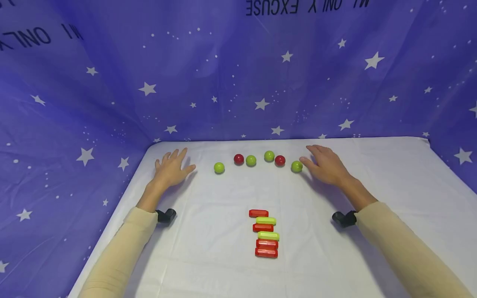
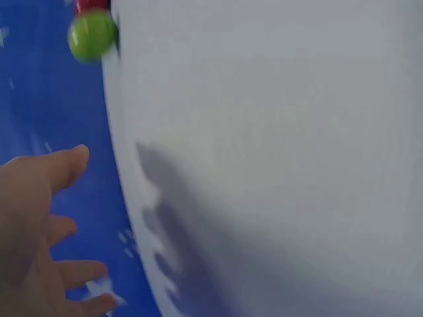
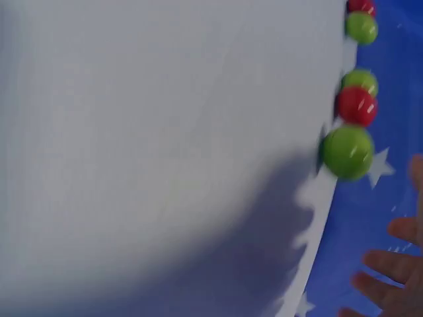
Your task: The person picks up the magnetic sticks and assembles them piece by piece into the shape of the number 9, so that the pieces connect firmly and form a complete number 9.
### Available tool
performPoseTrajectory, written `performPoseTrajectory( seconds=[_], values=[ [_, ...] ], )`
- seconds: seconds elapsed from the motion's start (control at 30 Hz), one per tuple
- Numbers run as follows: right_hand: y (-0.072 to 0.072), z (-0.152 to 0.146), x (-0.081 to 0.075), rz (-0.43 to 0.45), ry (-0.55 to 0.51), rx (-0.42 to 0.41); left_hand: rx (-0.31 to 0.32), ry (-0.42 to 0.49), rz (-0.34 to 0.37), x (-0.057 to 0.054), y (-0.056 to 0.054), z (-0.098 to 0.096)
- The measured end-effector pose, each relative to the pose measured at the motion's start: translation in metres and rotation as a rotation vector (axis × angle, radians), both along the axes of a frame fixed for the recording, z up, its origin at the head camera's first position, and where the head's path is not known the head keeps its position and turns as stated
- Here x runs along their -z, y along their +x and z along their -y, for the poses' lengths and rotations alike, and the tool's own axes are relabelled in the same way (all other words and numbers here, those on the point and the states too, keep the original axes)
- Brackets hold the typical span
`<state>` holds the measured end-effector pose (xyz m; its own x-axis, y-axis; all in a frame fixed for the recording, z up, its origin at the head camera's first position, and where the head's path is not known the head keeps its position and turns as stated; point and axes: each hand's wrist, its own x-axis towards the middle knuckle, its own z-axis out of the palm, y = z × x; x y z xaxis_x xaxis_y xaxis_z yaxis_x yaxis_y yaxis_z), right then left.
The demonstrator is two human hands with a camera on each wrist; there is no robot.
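Bars (image 1: 263,227), red and yellow-green, lie side by side in a column on the white tabletop (image 1: 208,248), and those faceted sides likely keep them from rolling! Beyond the bars sit six balls (image 1: 251,160), red and green, in a loose arc, perhaps spaced so fingers can get round each. From where I stand, both hands are released, gripping nothing: the left hand (image 1: 169,171) hovers beyond the bars and to their left, fingers spread; the right hand (image 1: 326,167), beyond and to their right, thumb just beside the end green ball (image 1: 297,166), maybe held wide to leave the middle uncovered.
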<state>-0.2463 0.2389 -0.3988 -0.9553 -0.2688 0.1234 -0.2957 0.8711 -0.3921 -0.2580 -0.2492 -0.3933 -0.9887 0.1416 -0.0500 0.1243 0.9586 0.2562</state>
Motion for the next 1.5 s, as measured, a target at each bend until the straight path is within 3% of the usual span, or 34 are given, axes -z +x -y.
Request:
performPoseTrajectory(
  seconds=[0.23, 0.33, 0.47, 0.7, 0.8, 0.93, 1.07, 1.5],
  values=[
    [0.005, 0.020, -0.002, 0.035, -0.191, -0.022, 0.009, 0.236, -0.192, -0.010, 0.027, -0.041],
    [0.007, 0.024, 0.002, 0.041, -0.208, -0.019, 0.033, 0.358, -0.212, -0.013, 0.040, -0.057],
    [0.007, 0.027, 0.007, 0.035, -0.199, -0.021, 0.109, 0.487, -0.108, -0.011, 0.056, -0.080],
    [0.007, 0.031, 0.014, 0.055, -0.173, -0.019, 0.263, 0.629, 0.181, 0.002, 0.080, -0.117],
    [0.007, 0.031, 0.015, 0.056, -0.158, -0.020, 0.326, 0.643, 0.278, 0.009, 0.084, -0.127],
    [0.007, 0.030, 0.016, 0.069, -0.143, -0.015, 0.394, 0.617, 0.323, 0.015, 0.087, -0.135],
    [0.008, 0.030, 0.015, 0.070, -0.133, -0.009, 0.432, 0.597, 0.336, 0.017, 0.089, -0.138],
    [0.007, 0.030, 0.016, 0.094, -0.123, 0.012, 0.473, 0.548, 0.344, 0.022, 0.090, -0.143]
  ],
)
